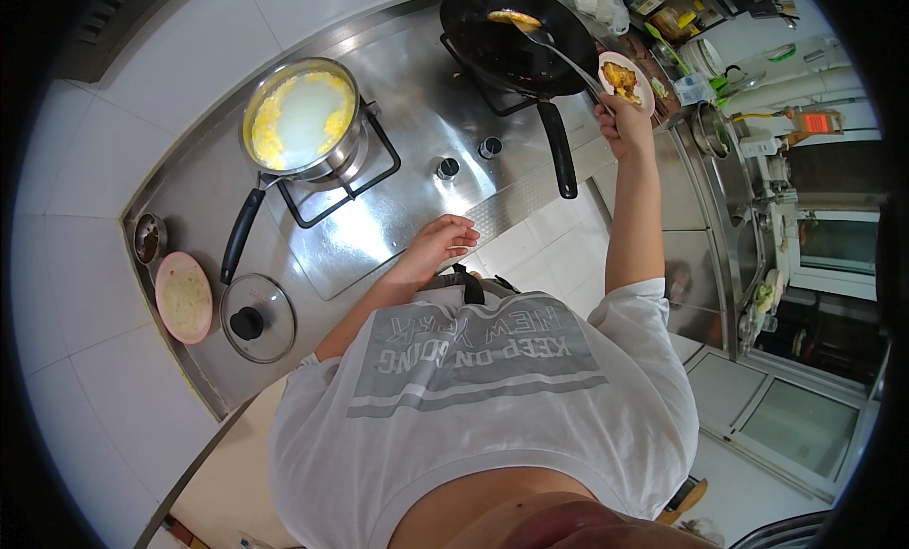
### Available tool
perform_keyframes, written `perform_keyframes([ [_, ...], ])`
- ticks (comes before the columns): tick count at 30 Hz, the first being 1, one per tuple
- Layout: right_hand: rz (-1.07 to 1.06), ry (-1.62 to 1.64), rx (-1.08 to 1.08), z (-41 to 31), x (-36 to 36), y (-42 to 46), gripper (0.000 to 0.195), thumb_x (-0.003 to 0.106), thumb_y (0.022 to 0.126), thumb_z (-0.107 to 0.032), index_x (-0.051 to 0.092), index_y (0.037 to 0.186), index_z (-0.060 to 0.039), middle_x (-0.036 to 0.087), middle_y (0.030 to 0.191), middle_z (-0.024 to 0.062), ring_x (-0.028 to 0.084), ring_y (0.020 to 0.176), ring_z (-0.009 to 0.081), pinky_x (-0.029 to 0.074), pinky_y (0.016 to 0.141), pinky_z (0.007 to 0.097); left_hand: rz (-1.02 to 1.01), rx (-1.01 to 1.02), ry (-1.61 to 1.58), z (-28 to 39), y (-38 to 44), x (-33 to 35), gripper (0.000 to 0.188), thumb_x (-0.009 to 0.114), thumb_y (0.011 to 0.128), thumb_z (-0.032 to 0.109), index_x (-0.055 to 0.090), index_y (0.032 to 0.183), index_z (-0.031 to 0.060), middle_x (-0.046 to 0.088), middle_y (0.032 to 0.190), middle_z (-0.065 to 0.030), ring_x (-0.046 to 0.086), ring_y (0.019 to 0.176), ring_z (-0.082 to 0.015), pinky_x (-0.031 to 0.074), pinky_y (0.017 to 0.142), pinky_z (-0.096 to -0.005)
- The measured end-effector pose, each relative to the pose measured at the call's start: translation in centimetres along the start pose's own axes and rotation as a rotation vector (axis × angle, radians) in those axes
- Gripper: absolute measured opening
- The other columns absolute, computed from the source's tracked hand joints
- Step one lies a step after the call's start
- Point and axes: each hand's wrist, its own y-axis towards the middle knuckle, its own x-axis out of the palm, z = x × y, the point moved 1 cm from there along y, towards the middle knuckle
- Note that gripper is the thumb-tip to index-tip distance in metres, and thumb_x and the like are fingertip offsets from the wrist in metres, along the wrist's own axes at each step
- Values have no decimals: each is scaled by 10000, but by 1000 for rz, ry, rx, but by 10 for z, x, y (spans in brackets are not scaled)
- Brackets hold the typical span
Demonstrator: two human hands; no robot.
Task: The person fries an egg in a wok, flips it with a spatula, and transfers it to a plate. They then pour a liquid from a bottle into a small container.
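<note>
My right hand (625, 125) grips the handle of a metal spatula (568, 60), whose head is at a browned fried piece of food (513, 17) in the black wok (490, 59). Just beyond that hand, a pink-rimmed plate (645, 94) carries more browned fried food (620, 78). My left hand (439, 248) hangs near the front edge of the steel stovetop (383, 247), fingers loosely apart and holding nothing. On the left burner sits a steel saucepan (248, 133) with pale liquid and yellow egg-like pieces around its sides.
A glass lid (278, 336), a pink-rimmed plate (204, 293) with pale residue and a small metal bowl (160, 226) stand at the left. The saucepan handle (242, 235) and wok handle (558, 151) jut towards me. Two knobs (447, 168) sit between the burners.
</note>
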Motion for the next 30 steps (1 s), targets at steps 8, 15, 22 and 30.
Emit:
perform_keyframes([
  [8,20,-149,-36,14,-11,-14,153,603,818,-85,620,891,49,559,687,63,429,479,67,266,383,184,-6,-9,1,-1,3,-2,222,486,913,153,550,1086,30,604,1027,-94,563,979,-163,447,875,-289],
  [15,72,-370,-97,12,-22,-38,194,601,816,-126,655,912,34,572,687,30,457,522,66,332,447,204,-24,-11,2,-3,4,-3,221,477,924,169,544,1088,36,599,1038,-96,558,987,-165,444,878,-291],
  [22,192,-1126,-591,4,-24,-53,193,587,808,-163,631,923,-14,638,751,166,604,658,320,471,604,379,-24,-19,7,-4,4,-1,212,469,935,177,546,1079,42,599,1034,-96,559,981,-164,446,869,-289],
  [30,275,-1557,-943,1,16,-11,221,549,833,-140,579,1042,-74,617,896,147,626,791,339,510,654,439,-40,-11,4,-6,5,-2,204,501,909,159,555,1065,40,614,1000,-84,571,942,-150,456,835,-276],
])
